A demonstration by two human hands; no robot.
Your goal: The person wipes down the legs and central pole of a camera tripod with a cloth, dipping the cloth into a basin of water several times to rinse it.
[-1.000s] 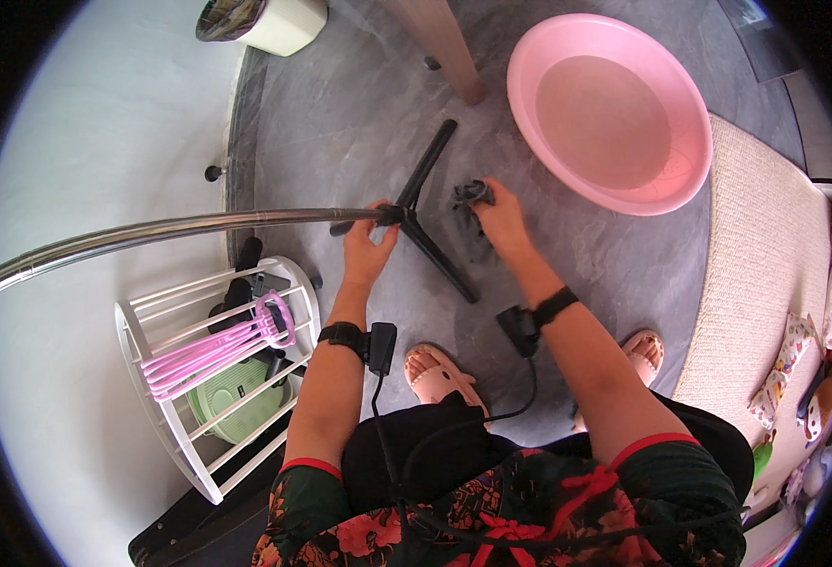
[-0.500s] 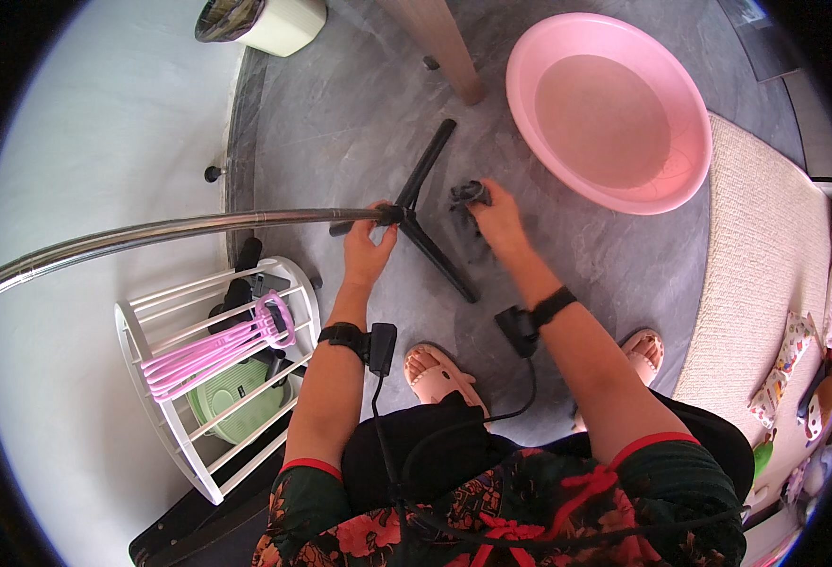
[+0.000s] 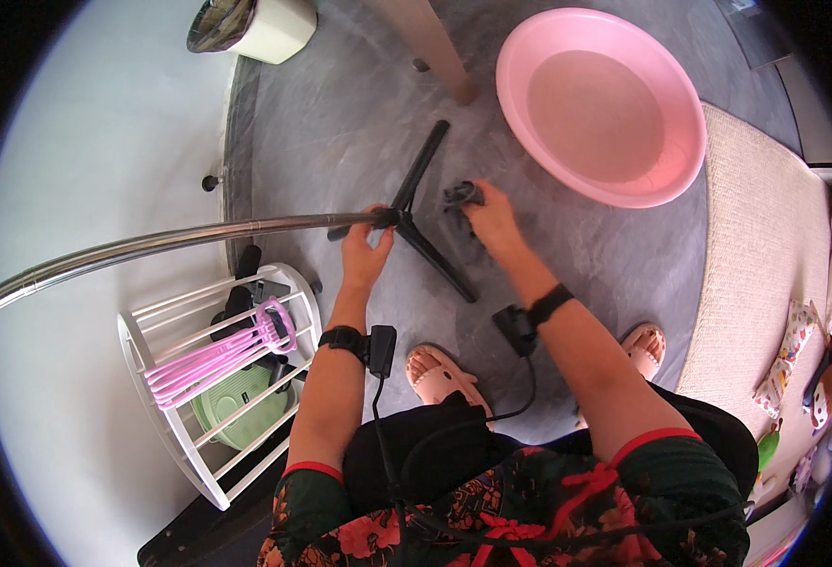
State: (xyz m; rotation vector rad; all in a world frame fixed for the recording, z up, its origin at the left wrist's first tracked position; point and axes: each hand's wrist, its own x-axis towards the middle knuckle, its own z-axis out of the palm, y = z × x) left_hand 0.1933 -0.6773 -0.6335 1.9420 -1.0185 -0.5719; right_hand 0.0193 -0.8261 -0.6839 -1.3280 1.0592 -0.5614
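While left hand (image 3: pixel 367 248) closes around the metal pole (image 3: pixel 180 238) at its black tripod base (image 3: pixel 427 227) on the floor | right hand (image 3: pixel 491 213) pinches a dark cloth (image 3: pixel 460 195) | risk: long pole could swing, tipping the white rack (image 3: pixel 175 397).

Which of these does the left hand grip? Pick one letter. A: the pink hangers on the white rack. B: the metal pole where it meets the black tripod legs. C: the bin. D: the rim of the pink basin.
B: the left hand closes around the metal pole right at the hub of the black tripod legs, far from the other three.
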